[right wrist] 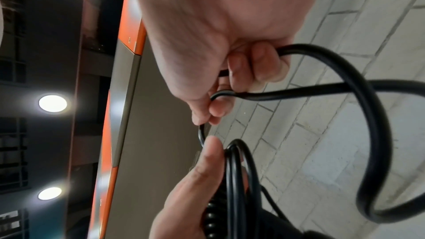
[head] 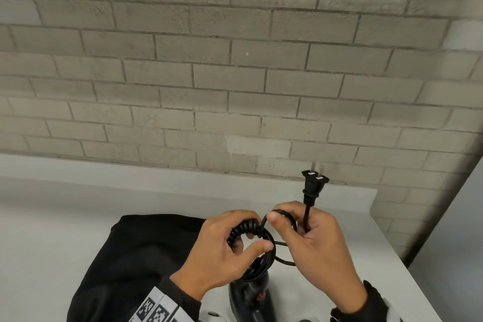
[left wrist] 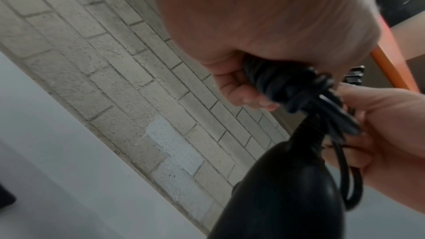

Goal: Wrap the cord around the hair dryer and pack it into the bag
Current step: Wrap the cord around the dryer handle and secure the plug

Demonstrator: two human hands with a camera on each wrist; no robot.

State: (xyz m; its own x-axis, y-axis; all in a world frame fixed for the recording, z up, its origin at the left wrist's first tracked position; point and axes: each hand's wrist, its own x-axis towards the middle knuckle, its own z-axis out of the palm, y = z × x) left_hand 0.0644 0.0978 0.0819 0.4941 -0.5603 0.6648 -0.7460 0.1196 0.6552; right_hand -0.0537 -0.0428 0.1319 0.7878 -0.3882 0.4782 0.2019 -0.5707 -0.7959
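Black throughout: one hair dryer (head: 251, 298) near the white counter's (head: 65, 206) front edge, one cord (head: 264, 248), one two-pronged plug (head: 314, 183), one bag (head: 146, 256) lying left. Left hand (head: 224, 251) clutched the coils; right hand (head: 316, 246) gripped the plug end. Only the right wrist view showed three ceiling lights (right wrist: 52, 103).

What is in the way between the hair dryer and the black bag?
Nothing visible. The hair dryer sits right beside the black bag, held up by both hands through its cord. The bag's opening is not in view.
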